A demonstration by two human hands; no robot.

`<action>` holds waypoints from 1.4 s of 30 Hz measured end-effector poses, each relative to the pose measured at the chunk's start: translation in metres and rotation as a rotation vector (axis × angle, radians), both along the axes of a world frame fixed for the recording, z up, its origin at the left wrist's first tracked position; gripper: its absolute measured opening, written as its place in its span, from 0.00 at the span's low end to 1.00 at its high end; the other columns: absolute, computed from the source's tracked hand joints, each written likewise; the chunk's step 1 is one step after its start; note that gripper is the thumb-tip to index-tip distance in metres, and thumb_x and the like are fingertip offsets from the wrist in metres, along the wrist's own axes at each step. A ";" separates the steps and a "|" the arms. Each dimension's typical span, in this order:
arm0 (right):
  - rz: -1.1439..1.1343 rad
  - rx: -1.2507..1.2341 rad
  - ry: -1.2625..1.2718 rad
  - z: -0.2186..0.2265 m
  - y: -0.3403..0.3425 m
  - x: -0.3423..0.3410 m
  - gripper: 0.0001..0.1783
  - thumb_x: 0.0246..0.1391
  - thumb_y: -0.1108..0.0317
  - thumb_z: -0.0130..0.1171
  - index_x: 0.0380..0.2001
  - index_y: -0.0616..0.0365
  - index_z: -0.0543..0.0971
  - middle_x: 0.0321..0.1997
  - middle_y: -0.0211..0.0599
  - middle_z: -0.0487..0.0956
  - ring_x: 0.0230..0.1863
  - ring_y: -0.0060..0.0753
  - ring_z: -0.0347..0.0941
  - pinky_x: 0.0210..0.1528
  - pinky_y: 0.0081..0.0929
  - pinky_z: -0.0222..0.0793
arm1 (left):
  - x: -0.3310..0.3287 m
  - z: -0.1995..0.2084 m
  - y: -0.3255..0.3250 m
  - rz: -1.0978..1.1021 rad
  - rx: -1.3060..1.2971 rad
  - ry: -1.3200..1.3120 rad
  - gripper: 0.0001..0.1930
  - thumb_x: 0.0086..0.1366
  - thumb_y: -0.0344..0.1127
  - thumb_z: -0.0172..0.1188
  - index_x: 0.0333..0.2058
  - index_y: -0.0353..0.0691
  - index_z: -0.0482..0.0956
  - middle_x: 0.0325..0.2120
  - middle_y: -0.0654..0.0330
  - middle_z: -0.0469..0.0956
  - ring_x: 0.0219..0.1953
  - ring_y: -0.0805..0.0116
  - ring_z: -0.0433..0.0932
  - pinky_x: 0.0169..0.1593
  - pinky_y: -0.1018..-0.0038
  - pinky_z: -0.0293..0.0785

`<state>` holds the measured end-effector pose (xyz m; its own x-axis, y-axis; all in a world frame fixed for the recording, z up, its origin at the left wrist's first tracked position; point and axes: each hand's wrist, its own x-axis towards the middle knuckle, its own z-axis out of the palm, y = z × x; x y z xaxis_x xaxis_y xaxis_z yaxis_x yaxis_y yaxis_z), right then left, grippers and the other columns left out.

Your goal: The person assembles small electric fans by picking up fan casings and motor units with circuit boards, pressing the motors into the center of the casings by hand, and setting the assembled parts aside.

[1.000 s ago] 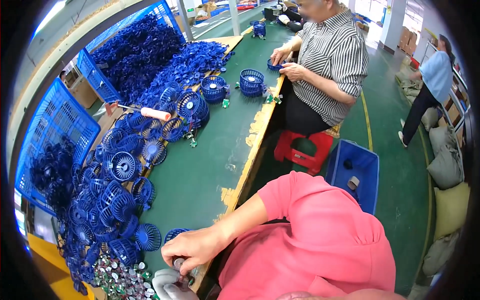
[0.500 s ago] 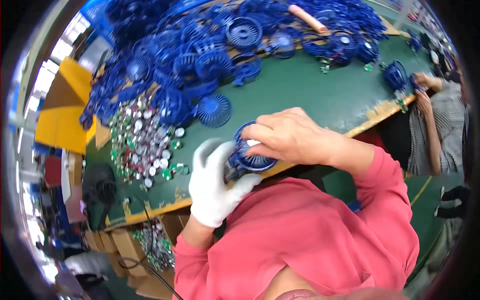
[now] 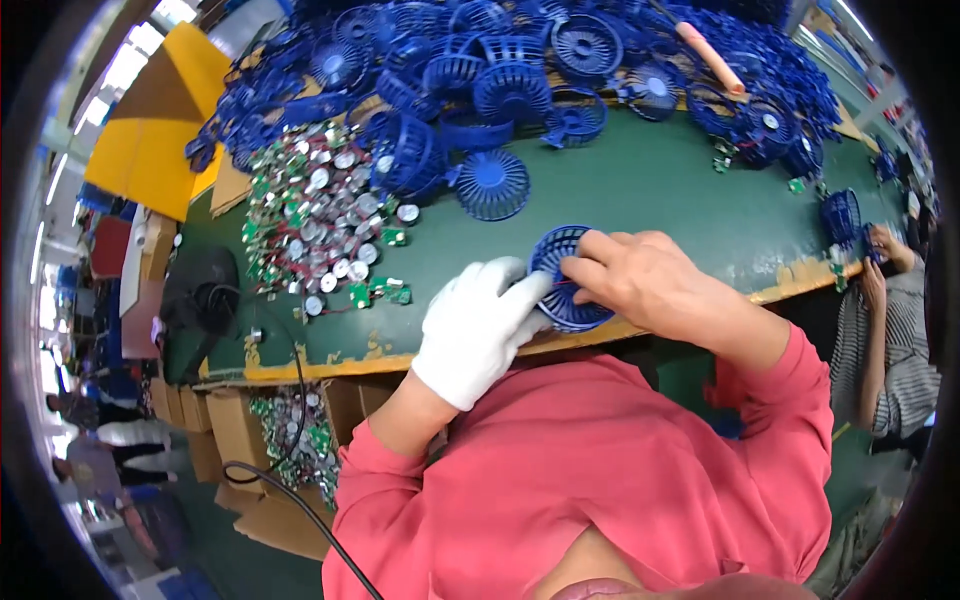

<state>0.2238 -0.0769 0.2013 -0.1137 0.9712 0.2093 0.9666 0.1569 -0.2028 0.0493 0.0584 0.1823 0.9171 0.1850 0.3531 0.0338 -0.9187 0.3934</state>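
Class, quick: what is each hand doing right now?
Left hand, gloved: shut on the blue fan grille.
Right hand, bare: shut on the same grille.

Bare green table (image 3: 650, 190) ahead; blue grille pile (image 3: 480, 70) blocks beyond.

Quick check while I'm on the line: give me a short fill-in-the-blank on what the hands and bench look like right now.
1. The left hand wears a ____ glove.
2. Both hands hold a round blue fan grille over the near edge of the ____ bench top.
3. The right hand is ____, with no glove.
4. Left of the grille lies a heap of small ____ metal discs.

Missing words: white; green; bare; silver
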 end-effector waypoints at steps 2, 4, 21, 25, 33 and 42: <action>0.008 0.006 -0.019 -0.001 0.000 0.000 0.09 0.51 0.64 0.59 0.30 0.56 0.73 0.31 0.36 0.72 0.32 0.39 0.76 0.30 0.35 0.71 | 0.000 -0.001 0.000 0.013 -0.018 0.001 0.19 0.48 0.37 0.68 0.42 0.46 0.79 0.37 0.60 0.77 0.37 0.58 0.75 0.40 0.67 0.72; -0.005 0.025 -0.036 -0.004 0.002 0.000 0.09 0.52 0.63 0.59 0.31 0.56 0.73 0.30 0.36 0.72 0.31 0.37 0.76 0.29 0.34 0.71 | 0.000 -0.001 0.001 -0.003 -0.015 -0.014 0.19 0.48 0.37 0.68 0.41 0.47 0.79 0.37 0.60 0.77 0.36 0.58 0.75 0.39 0.67 0.72; 0.076 0.017 0.065 -0.006 0.008 0.002 0.14 0.51 0.65 0.61 0.38 0.57 0.71 0.30 0.36 0.71 0.29 0.40 0.74 0.25 0.36 0.67 | -0.004 -0.003 0.004 0.017 0.010 -0.070 0.19 0.44 0.37 0.70 0.39 0.49 0.81 0.34 0.62 0.77 0.33 0.60 0.75 0.36 0.68 0.71; 0.057 -0.049 0.106 -0.004 0.010 0.007 0.13 0.51 0.66 0.61 0.38 0.57 0.71 0.31 0.38 0.71 0.28 0.45 0.73 0.25 0.38 0.67 | -0.002 -0.005 0.007 0.018 -0.021 -0.088 0.19 0.45 0.37 0.70 0.39 0.49 0.81 0.33 0.62 0.78 0.33 0.60 0.74 0.36 0.68 0.71; 0.090 -0.119 0.060 0.006 0.016 0.000 0.16 0.46 0.67 0.64 0.39 0.57 0.73 0.30 0.39 0.70 0.27 0.47 0.72 0.26 0.39 0.67 | -0.005 -0.015 0.010 -0.038 -0.044 -0.127 0.16 0.49 0.41 0.68 0.38 0.49 0.80 0.33 0.59 0.77 0.33 0.56 0.74 0.36 0.63 0.70; 0.083 -0.078 0.272 -0.010 0.014 0.011 0.22 0.39 0.67 0.69 0.40 0.59 0.77 0.33 0.39 0.73 0.29 0.44 0.71 0.29 0.33 0.67 | -0.009 -0.028 0.006 0.046 0.000 -0.233 0.12 0.51 0.44 0.65 0.35 0.55 0.78 0.30 0.68 0.73 0.36 0.66 0.74 0.57 0.49 0.61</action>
<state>0.2351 -0.0631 0.1914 -0.1431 0.9753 0.1681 0.8595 0.2067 -0.4675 0.0407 0.0641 0.1547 0.8015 0.2244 0.5543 -0.0164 -0.9183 0.3954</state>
